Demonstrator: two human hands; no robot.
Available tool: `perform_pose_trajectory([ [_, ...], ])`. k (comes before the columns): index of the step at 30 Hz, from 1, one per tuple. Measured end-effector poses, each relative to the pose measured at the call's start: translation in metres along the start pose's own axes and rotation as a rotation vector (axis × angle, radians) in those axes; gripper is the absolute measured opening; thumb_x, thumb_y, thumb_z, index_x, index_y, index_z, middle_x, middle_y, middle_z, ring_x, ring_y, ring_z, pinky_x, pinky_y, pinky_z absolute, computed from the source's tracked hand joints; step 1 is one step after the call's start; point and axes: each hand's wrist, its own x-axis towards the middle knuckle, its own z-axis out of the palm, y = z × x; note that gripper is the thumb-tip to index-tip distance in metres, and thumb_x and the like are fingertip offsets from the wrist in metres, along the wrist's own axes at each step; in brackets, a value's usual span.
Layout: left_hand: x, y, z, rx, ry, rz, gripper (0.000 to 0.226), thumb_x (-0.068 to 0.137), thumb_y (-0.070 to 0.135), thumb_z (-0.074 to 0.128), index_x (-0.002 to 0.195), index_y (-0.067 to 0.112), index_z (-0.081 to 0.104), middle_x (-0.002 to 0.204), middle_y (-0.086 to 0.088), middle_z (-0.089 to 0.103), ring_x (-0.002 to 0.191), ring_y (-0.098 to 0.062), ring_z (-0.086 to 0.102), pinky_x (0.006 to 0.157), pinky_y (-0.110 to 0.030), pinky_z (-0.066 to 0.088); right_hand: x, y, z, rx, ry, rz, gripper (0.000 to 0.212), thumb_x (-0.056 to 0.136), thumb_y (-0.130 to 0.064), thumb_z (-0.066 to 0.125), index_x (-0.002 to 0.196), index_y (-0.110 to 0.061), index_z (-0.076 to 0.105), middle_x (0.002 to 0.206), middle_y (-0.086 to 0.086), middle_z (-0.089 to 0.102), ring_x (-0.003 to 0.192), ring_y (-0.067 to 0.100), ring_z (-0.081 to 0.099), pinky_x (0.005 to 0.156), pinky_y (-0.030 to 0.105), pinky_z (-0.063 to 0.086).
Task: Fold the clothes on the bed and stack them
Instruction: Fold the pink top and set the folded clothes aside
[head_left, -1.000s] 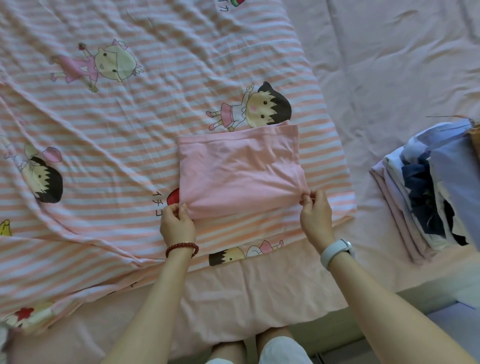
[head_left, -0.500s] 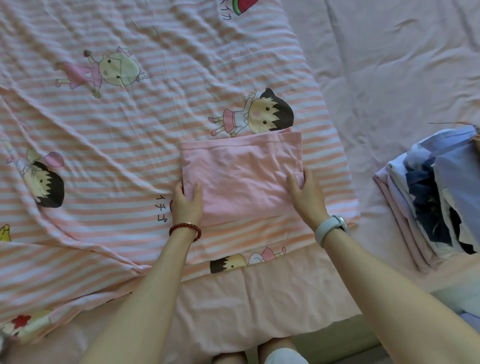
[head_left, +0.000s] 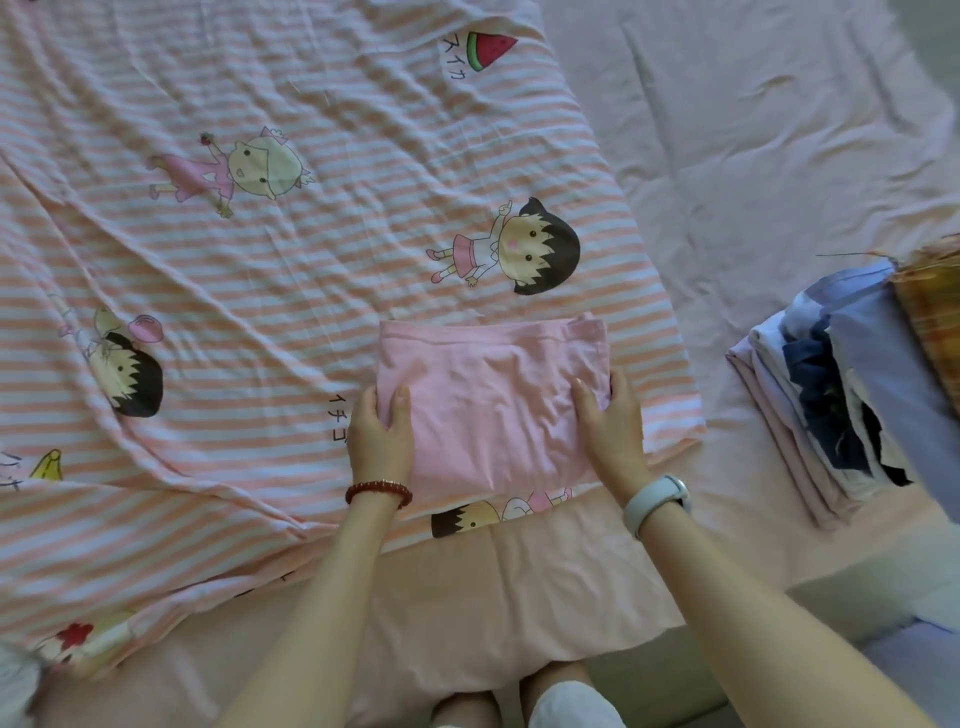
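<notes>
Head view, looking down on a pink folded garment (head_left: 493, 400) lying on a striped cartoon-print sheet (head_left: 260, 291) near the front edge of the bed. Left hand (head_left: 381, 435) gripping the garment's left edge, thumb on top and fingers tucked round the side. Right hand (head_left: 609, 422) doing likewise at the right edge, thumb on the cloth, fingers curled beneath. Looks folded down to a compact rectangle already, so probably at the point of lifting it for stacking rather than folding further. Off to the right, well apart, a stack of folded clothes (head_left: 815, 405) in blue, white and pale pink, resting on the plain pink bed sheet (head_left: 753, 156). Next: raise with both sides level to keep the layers from sliding open, carry across, and set down squarely on that pile.
</notes>
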Motion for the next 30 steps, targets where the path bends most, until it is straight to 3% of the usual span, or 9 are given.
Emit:
perform_pose_trajectory([
  [3, -0.038, 0.0, -0.02, -0.003, -0.024, 0.015, 0.012, 0.092, 0.015, 0.054, 0.08, 0.012, 0.054, 0.074, 0.005, 0.051, 0.07, -0.015, 0.045, 0.057, -0.02, 0.031, -0.044, 0.002, -0.017, 0.006, 0.002, 0.011, 0.008, 0.091, -0.012, 0.056, 0.088, -0.012, 0.048, 0.077, -0.012, 0.051, 0.066, -0.01, 0.05, 0.058, 0.003, 0.036],
  [6, -0.073, 0.01, -0.04, 0.016, -0.004, 0.027, 0.035, 0.09, 0.013, 0.057, 0.061, 0.023, 0.039, 0.058, 0.01, 0.04, 0.055, -0.006, 0.038, 0.049, -0.01, 0.031, -0.08, -0.002, -0.039, 0.047, 0.0, 0.027, 0.009, 0.091, -0.01, 0.055, 0.097, -0.017, 0.05, 0.085, -0.015, 0.053, 0.073, -0.013, 0.052, 0.063, 0.003, 0.037],
  [8, -0.093, 0.022, -0.051, 0.011, -0.014, 0.04, 0.033, 0.089, 0.014, 0.058, 0.061, 0.021, 0.043, 0.057, 0.008, 0.042, 0.056, -0.013, 0.039, 0.048, -0.01, 0.031, -0.098, -0.011, -0.058, 0.068, 0.01, 0.016, 0.011, 0.091, -0.011, 0.055, 0.098, -0.019, 0.052, 0.088, -0.014, 0.055, 0.078, -0.007, 0.054, 0.069, 0.01, 0.041],
  [11, -0.115, 0.048, -0.052, -0.044, -0.03, 0.072, 0.02, 0.089, 0.014, 0.058, 0.075, 0.0, 0.055, 0.066, -0.012, 0.049, 0.067, -0.03, 0.041, 0.055, -0.028, 0.031, -0.113, -0.032, -0.093, 0.09, 0.054, -0.053, 0.021, 0.091, -0.012, 0.056, 0.085, -0.031, 0.052, 0.085, -0.014, 0.056, 0.074, -0.008, 0.055, 0.063, 0.007, 0.04],
  [14, -0.135, 0.088, -0.04, -0.073, -0.076, 0.166, 0.024, 0.089, 0.015, 0.058, 0.067, 0.013, 0.049, 0.058, 0.003, 0.042, 0.059, -0.02, 0.038, 0.051, -0.024, 0.026, -0.114, -0.053, -0.138, 0.11, 0.097, -0.123, 0.016, 0.091, -0.014, 0.056, 0.089, -0.03, 0.054, 0.086, -0.014, 0.059, 0.079, -0.003, 0.057, 0.067, 0.016, 0.044],
  [17, -0.158, 0.131, -0.017, -0.131, -0.116, 0.253, 0.037, 0.089, 0.014, 0.058, 0.059, 0.021, 0.038, 0.054, 0.007, 0.036, 0.053, -0.011, 0.034, 0.05, -0.019, 0.028, -0.107, -0.07, -0.191, 0.129, 0.147, -0.217, 0.011, 0.093, -0.016, 0.054, 0.101, -0.023, 0.056, 0.092, -0.016, 0.059, 0.085, -0.003, 0.058, 0.071, 0.012, 0.045],
  [22, -0.204, 0.196, 0.042, -0.212, -0.139, 0.379, 0.04, 0.087, 0.021, 0.06, 0.055, 0.022, 0.036, 0.051, 0.007, 0.033, 0.048, -0.007, 0.035, 0.047, -0.017, 0.028, -0.08, -0.078, -0.296, 0.177, 0.221, -0.318, 0.01, 0.091, -0.012, 0.056, 0.1, -0.017, 0.059, 0.089, -0.013, 0.061, 0.078, -0.011, 0.058, 0.067, 0.005, 0.043],
  [26, -0.243, 0.234, 0.115, -0.252, -0.171, 0.381, 0.036, 0.088, 0.02, 0.061, 0.058, 0.018, 0.042, 0.055, 0.006, 0.038, 0.053, -0.01, 0.034, 0.053, -0.026, 0.029, -0.04, -0.062, -0.387, 0.162, 0.217, -0.353, 0.013, 0.091, -0.013, 0.057, 0.087, -0.025, 0.057, 0.082, -0.012, 0.062, 0.073, -0.008, 0.058, 0.063, 0.007, 0.043],
  [30, -0.284, 0.27, 0.204, -0.31, -0.149, 0.347, 0.024, 0.088, 0.017, 0.06, 0.067, 0.016, 0.049, 0.061, 0.008, 0.046, 0.057, -0.008, 0.041, 0.053, -0.02, 0.033, 0.017, -0.045, -0.473, 0.077, 0.229, -0.349, 0.022, 0.09, -0.014, 0.058, 0.079, -0.032, 0.054, 0.079, -0.016, 0.058, 0.071, -0.004, 0.056, 0.059, 0.01, 0.041],
])
